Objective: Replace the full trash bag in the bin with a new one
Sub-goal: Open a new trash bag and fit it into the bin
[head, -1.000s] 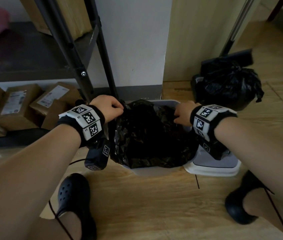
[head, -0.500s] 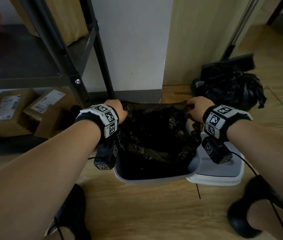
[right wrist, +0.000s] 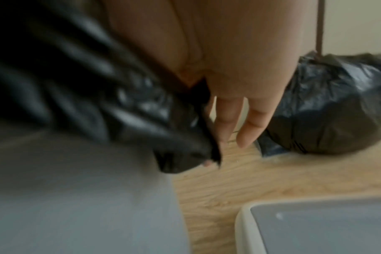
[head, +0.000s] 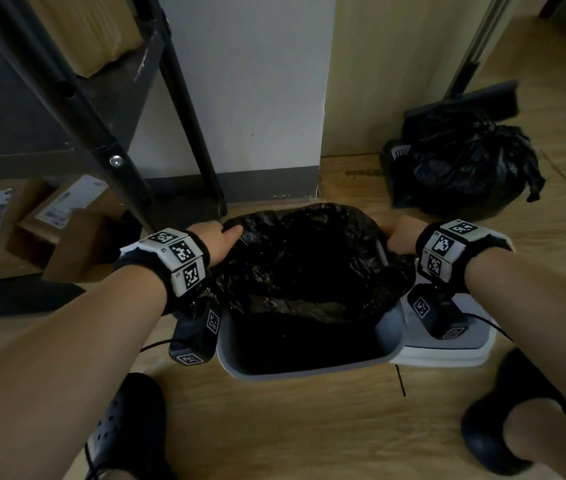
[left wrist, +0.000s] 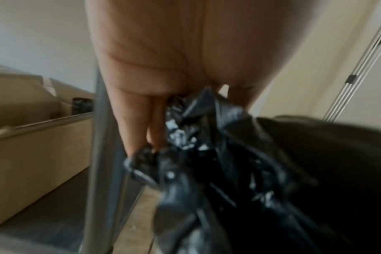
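A grey bin (head: 309, 370) stands on the wooden floor with a new black bag (head: 302, 258) spread over its far rim and hanging inside. My left hand (head: 220, 239) holds the bag's left edge (left wrist: 185, 130), fingers pinching the plastic at the bin's left rim. My right hand (head: 397, 233) grips the bag's right edge (right wrist: 180, 137) over the bin's right wall (right wrist: 76, 189); two fingers (right wrist: 226, 120) hang straight beside the plastic. The full, tied black bag (head: 465, 168) sits on the floor at the back right.
The bin's grey and white lid (head: 447, 351) lies on the floor right of the bin. A black metal shelf leg (head: 191, 109) and cardboard boxes (head: 56, 233) stand to the left. A wall (head: 246, 81) rises behind. My shoes (head: 125, 427) flank the bin.
Both hands have moved apart and down, spreading the bag's mouth open over the bin's far rim. The bag has gone from a crumpled heap to an open liner.
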Demonstrator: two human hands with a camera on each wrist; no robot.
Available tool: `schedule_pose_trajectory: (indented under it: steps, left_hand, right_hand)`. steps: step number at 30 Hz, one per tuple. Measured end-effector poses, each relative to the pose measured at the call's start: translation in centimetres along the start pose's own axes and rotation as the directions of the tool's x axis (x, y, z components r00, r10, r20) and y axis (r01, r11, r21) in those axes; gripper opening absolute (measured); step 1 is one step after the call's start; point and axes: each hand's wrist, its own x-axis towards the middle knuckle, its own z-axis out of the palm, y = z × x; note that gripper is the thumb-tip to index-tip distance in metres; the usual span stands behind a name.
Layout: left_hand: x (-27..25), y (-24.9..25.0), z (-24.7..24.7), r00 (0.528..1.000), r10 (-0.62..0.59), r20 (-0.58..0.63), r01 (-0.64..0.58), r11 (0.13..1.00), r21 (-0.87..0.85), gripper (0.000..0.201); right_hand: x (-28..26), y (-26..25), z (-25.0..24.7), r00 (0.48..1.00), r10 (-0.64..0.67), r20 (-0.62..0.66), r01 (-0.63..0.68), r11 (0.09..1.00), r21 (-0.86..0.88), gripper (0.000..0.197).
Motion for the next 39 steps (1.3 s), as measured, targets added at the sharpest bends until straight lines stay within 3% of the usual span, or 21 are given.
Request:
schedule_pose_trajectory:
  steps: [3, 5, 8, 10, 11, 13, 15, 17, 18, 21, 25, 29, 32, 35, 39]
  left_hand:
    - [-1.1, -1.2, 0.4, 0.998, -0.004, -0.055, -0.005, 0.989, -0.149, 0.053]
    - [-2.4, -1.6, 0.9, 0.993, -0.005, -0.12, -0.019, 0.98, -0.198, 0.049]
    - [-4.9, -2.0, 2.0, 0.974, 0.083, -0.213, -0.104, 0.991, -0.086, 0.059]
    - [-7.4, -2.0, 2.6, 0.94, 0.182, -0.289, -0.183, 0.983, 0.022, 0.067]
    - [-8.6, -1.9, 2.9, 0.917, 0.238, -0.319, -0.23, 0.971, 0.062, 0.069]
    - [-10.5, -1.8, 3.2, 0.873, 0.362, -0.326, -0.341, 0.932, 0.121, 0.068]
    - [-11.6, -1.8, 3.5, 0.863, 0.437, -0.254, -0.393, 0.896, 0.207, 0.071]
    - [-12.1, -1.8, 4.0, 0.868, 0.46, -0.187, -0.391, 0.866, 0.312, 0.071]
    - [-12.2, -1.7, 4.3, 0.866, 0.465, -0.183, -0.386, 0.855, 0.346, 0.066]
    - [-12.3, -1.4, 4.5, 0.856, 0.453, -0.248, -0.354, 0.865, 0.356, 0.037]
    - [-12.4, -1.4, 3.8, 0.842, 0.421, -0.338, -0.342, 0.9, 0.27, 0.027]
    - [-13.2, -1.9, 3.5, 0.836, 0.419, -0.353, -0.343, 0.903, 0.26, 0.035]
    - [-13.6, -2.5, 3.8, 0.846, 0.384, -0.369, -0.319, 0.921, 0.225, 0.036]
    - [-13.8, -3.0, 4.2, 0.856, 0.367, -0.365, -0.293, 0.925, 0.244, 0.044]
    - [-14.5, -2.1, 5.3, 0.837, 0.415, -0.357, -0.272, 0.881, 0.386, 0.096]
  right_hand:
    - [-1.0, 0.4, 0.6, 0.998, -0.017, -0.058, 0.025, 0.99, 0.14, 0.031]
    - [-1.8, 0.8, 0.8, 0.983, -0.015, -0.185, 0.06, 0.968, 0.242, 0.035]
    - [-3.6, 0.9, 1.5, 0.873, -0.011, -0.488, 0.187, 0.931, 0.313, 0.032]
    - [-5.1, 0.4, 2.4, 0.786, -0.081, -0.614, 0.286, 0.927, 0.243, 0.024]
    - [-6.0, 0.2, 2.9, 0.773, -0.136, -0.62, 0.321, 0.926, 0.198, 0.027]
    - [-8.1, -0.3, 3.8, 0.816, -0.237, -0.528, 0.344, 0.932, 0.114, 0.038]
    - [-9.9, -0.5, 4.9, 0.879, -0.3, -0.37, 0.324, 0.946, 0.004, 0.05]
    - [-10.8, -0.3, 6.1, 0.903, -0.329, -0.277, 0.313, 0.944, -0.099, 0.059]
    - [-11.0, -0.2, 6.7, 0.898, -0.338, -0.281, 0.314, 0.941, -0.129, 0.055]
    - [-11.3, 0.4, 7.6, 0.849, -0.361, -0.387, 0.338, 0.933, -0.128, 0.019]
    - [-11.8, 0.3, 7.6, 0.817, -0.324, -0.477, 0.343, 0.938, -0.05, 0.023]
    - [-12.2, 0.0, 7.4, 0.848, -0.289, -0.444, 0.305, 0.952, -0.037, 0.04]
    - [-12.6, -0.3, 7.4, 0.878, -0.31, -0.366, 0.26, 0.949, -0.181, 0.052]
    - [-12.6, -0.2, 7.6, 0.801, -0.365, -0.474, 0.267, 0.928, -0.261, 0.029]
    - [-12.6, -0.2, 7.8, 0.752, -0.33, -0.571, 0.301, 0.942, -0.148, 0.032]
